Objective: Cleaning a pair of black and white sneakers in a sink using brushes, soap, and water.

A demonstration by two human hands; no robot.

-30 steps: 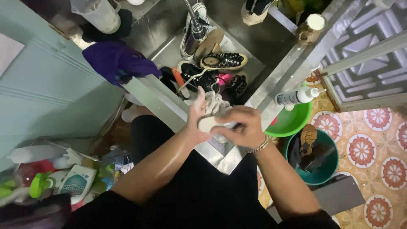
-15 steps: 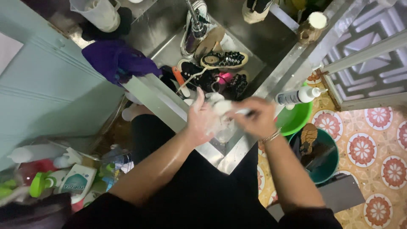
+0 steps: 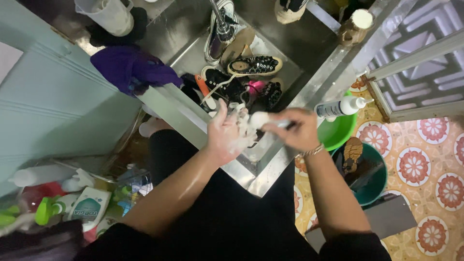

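Note:
My left hand (image 3: pixel 223 135) is palm-up over the near rim of a steel sink (image 3: pixel 191 50). It cradles a white, foamy bundle that looks like shoelaces (image 3: pixel 243 126). My right hand (image 3: pixel 299 129), a bracelet on its wrist, grips a small brush. The brush's white head (image 3: pixel 260 119) presses against the foamy bundle. Both hands hover just above the sink's front corner. The fingers hide most of the brush handle.
The sink holds several sneakers, including a black one (image 3: pixel 254 66), beneath a tap (image 3: pixel 220 21). A purple cloth (image 3: pixel 130 67) hangs over the left rim. On the right are a white bottle (image 3: pixel 338 107), a green basin (image 3: pixel 342 133) and a teal bucket (image 3: pixel 376 181). Cleaning bottles (image 3: pixel 84 208) stand lower left.
My right hand has moved right and up, drawing the brush across the white bundle. My left hand has opened its palm more and lifted slightly towards the sink.

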